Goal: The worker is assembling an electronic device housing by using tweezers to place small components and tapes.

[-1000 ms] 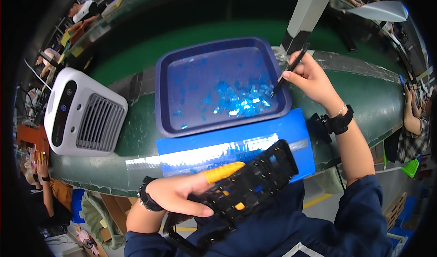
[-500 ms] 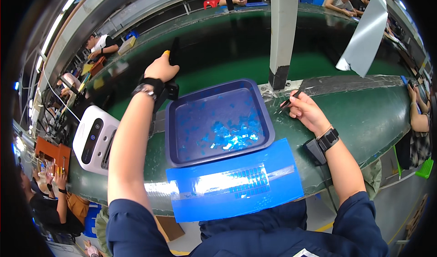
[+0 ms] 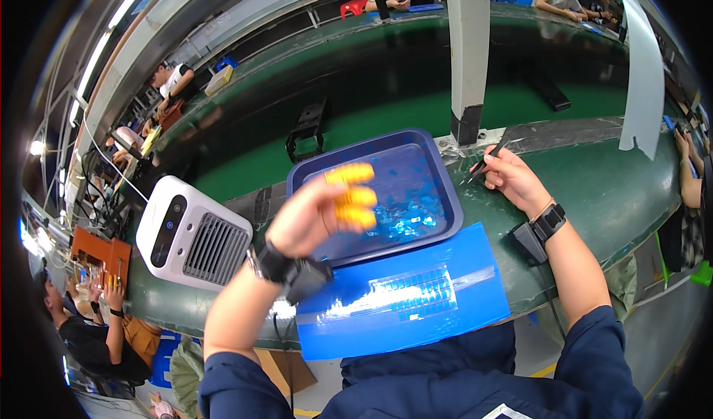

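My left hand (image 3: 319, 207) hovers over the left side of a dark blue tray (image 3: 456, 196), a little smeared by motion. Yellow finger covers (image 3: 355, 195) sit on its spread fingers, and nothing is held. Small shiny blue pieces (image 3: 412, 218) lie scattered in the tray. To the right of the tray, my right hand (image 3: 514, 181) pinches black tweezers (image 3: 490, 157), tips toward the tray. A bright blue board (image 3: 475, 300) lies in front, with small blue pieces (image 3: 420, 294) in rows on it. Behind the tray rests a black frame-like part (image 3: 307, 128).
A white fan unit (image 3: 189, 233) stands left of the tray. A pale post (image 3: 468, 70) rises behind it, and a grey strip (image 3: 643, 77) hangs at right. Another black part (image 3: 547, 89) lies on the long green surface (image 3: 371, 111). Other people work around it.
My left hand has come back from the far green surface to above the tray. The black frame-like part now shows behind the tray. My right hand keeps the tweezers nearly in place.
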A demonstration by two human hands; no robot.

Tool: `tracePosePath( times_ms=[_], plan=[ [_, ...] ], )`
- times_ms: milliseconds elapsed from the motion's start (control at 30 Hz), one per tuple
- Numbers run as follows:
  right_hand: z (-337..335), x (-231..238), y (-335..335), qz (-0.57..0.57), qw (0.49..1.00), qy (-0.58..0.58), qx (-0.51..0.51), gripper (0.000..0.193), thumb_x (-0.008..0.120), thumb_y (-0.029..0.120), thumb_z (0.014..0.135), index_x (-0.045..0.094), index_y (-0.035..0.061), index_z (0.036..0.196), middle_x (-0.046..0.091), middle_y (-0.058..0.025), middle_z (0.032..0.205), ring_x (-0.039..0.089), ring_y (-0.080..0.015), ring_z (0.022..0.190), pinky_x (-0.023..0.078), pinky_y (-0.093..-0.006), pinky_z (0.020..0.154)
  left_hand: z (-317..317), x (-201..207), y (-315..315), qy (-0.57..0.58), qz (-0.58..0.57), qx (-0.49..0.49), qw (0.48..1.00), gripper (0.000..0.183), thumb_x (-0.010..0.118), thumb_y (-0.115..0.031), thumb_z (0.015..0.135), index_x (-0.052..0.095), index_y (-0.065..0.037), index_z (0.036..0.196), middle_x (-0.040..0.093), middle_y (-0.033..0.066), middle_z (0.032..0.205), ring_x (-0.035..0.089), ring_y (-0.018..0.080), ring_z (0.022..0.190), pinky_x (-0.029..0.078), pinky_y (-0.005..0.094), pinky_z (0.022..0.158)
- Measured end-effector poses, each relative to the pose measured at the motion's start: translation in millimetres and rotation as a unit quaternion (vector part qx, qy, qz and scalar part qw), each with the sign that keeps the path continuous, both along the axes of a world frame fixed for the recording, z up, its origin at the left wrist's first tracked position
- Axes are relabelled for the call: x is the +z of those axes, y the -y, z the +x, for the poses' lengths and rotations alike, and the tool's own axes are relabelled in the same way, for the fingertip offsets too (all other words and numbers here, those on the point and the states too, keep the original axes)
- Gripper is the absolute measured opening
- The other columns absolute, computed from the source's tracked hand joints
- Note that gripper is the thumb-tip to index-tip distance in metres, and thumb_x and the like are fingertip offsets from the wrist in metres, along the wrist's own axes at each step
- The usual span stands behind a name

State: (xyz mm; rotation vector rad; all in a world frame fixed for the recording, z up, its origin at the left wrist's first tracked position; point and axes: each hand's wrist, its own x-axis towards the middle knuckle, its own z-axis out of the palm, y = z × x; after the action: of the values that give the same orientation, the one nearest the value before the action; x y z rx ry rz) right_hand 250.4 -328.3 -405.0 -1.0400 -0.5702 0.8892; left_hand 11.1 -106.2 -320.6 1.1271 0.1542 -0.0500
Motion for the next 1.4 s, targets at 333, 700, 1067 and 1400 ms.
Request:
tracePosePath(
  times_ms=[333, 700, 1067, 1400],
  plan=[
    [-4, -2, -1, -0.005, 1.0, -0.014, -0.022, 0.006, 0.046, 0.014, 0.084, 0.045, 0.0102, 0.088, 0.055, -0.005, 0.082, 0.033, -0.0033, 0.05, 0.031, -0.0192, 0.052, -47, -75, 26, -0.041, -0.074, -0.152, 0.985, 0.038, 0.039, -0.019, 0.084, 0.037, -0.001, 0.118, 0.052, 0.0173, 0.105, 0.054, 0.0262, 0.094, 0.041, 0.032, 0.083],
    [3, -9, -8, 0.02, 0.999, -0.038, -0.027, 0.008, 0.046, 0.013, 0.084, 0.049, 0.0063, 0.085, 0.055, -0.0073, 0.082, 0.034, -0.0056, 0.053, 0.033, -0.021, 0.054, -52, -73, 21, -0.055, -0.038, -0.109, 0.992, 0.036, 0.038, -0.016, 0.083, 0.039, 0.004, 0.113, 0.054, 0.021, 0.099, 0.056, 0.0289, 0.087, 0.044, 0.0343, 0.079],
    [50, 20, -4, -0.034, 0.99, 0.011, -0.14, 0.012, 0.052, 0.017, 0.079, 0.049, 0.0059, 0.077, 0.052, -0.0037, 0.071, 0.036, -0.0053, 0.051, 0.034, -0.0214, 0.051, -50, -76, 24, -0.051, -0.063, -0.114, 0.99, 0.035, 0.035, -0.015, 0.084, 0.04, 0.004, 0.112, 0.054, 0.0207, 0.098, 0.057, 0.0285, 0.087, 0.044, 0.034, 0.08],
    [127, 48, 3, -0.329, 0.827, 0.333, -0.31, 0.02, 0.053, 0.019, 0.075, 0.048, 0.0011, 0.084, 0.059, -0.0066, 0.072, 0.047, -0.0082, 0.054, 0.037, -0.0211, 0.049, -54, -83, 18, -0.042, -0.063, -0.125, 0.989, 0.033, 0.037, -0.016, 0.084, 0.041, 0.002, 0.112, 0.055, 0.0178, 0.099, 0.056, 0.0275, 0.088, 0.043, 0.0337, 0.081]
  ],
)
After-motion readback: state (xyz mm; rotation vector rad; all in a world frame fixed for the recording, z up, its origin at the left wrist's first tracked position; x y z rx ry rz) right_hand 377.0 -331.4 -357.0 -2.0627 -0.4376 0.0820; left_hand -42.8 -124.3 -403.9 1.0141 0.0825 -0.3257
